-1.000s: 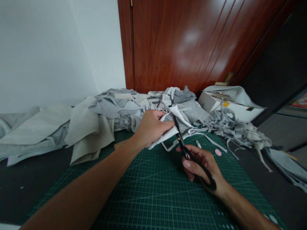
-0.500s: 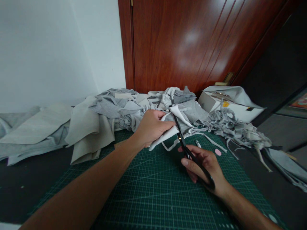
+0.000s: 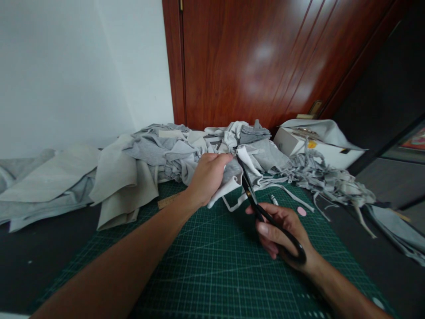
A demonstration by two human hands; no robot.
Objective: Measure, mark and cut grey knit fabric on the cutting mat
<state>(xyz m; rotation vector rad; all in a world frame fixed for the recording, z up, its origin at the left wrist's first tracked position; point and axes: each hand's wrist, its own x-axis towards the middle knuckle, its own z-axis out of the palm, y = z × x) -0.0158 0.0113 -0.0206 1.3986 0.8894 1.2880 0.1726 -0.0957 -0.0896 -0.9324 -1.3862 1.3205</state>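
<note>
My left hand (image 3: 210, 177) pinches a grey piece of fabric (image 3: 232, 170) with a folded white edge, its thumb and fingers close to the scissor tips. Black-handled scissors (image 3: 249, 193) are in my right hand (image 3: 282, 230), fingers through the loops. Their dark blades point up and away, lying against the fabric between its two white-edged flaps. Whether the blades are fully closed I cannot make out. From the fabric's lower side a thin pale strip (image 3: 234, 207) loops down over the green cutting mat (image 3: 212, 266).
Grey and white cloth scraps (image 3: 159, 150) are heaped along the back. Larger pale pieces (image 3: 116, 173) lie at left. A wooden ruler (image 3: 169, 200), a small white cylinder (image 3: 274, 199) and a pink disc (image 3: 301, 211) rest on the mat. Tangled strips (image 3: 335, 181) and a white box (image 3: 327, 150) stand right.
My left thumb has moved off the fabric's near flap, up toward the far edge by the blade tips. My right hand and the scissor handles have shifted slightly down and right.
</note>
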